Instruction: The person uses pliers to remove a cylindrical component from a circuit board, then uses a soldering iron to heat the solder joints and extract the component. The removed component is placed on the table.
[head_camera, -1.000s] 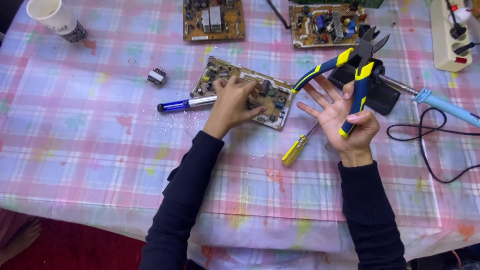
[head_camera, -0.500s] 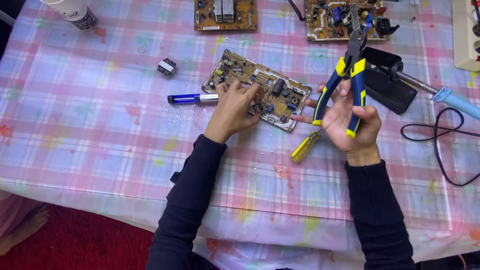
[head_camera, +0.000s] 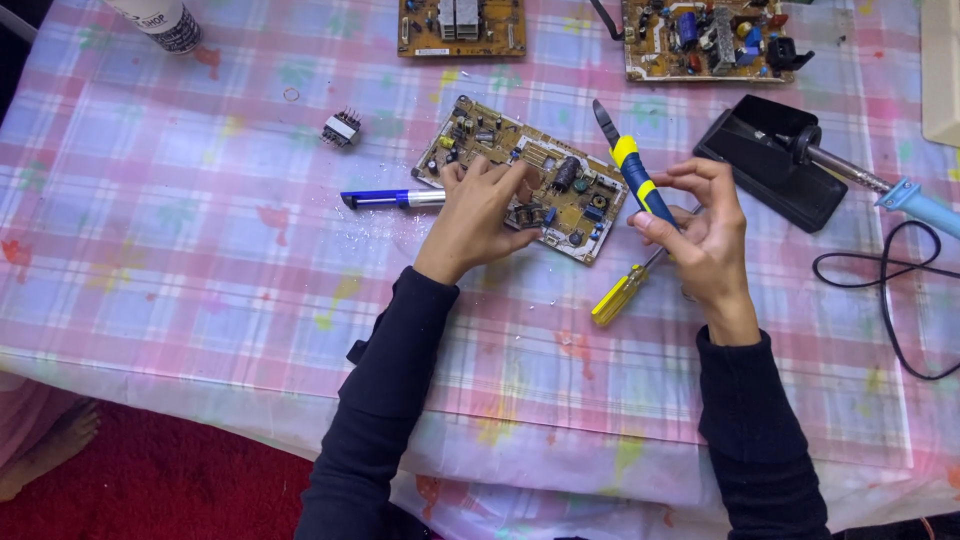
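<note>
Pliers (head_camera: 630, 170) in right hand (head_camera: 700, 235)

One item: white paper cup (head_camera: 158, 20) with a dark printed label band, standing at the bench's (head_camera: 200, 250) far left corner, partly cropped.

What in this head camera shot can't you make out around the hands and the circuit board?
- Head view: the left hand covers the near part of the circuit board, hiding the parts under it.
- The right hand wraps the pliers, so the lower handles are hidden.
- The screwdriver tip lies behind that hand.
- The soldering iron is cut off by the right edge.
</note>
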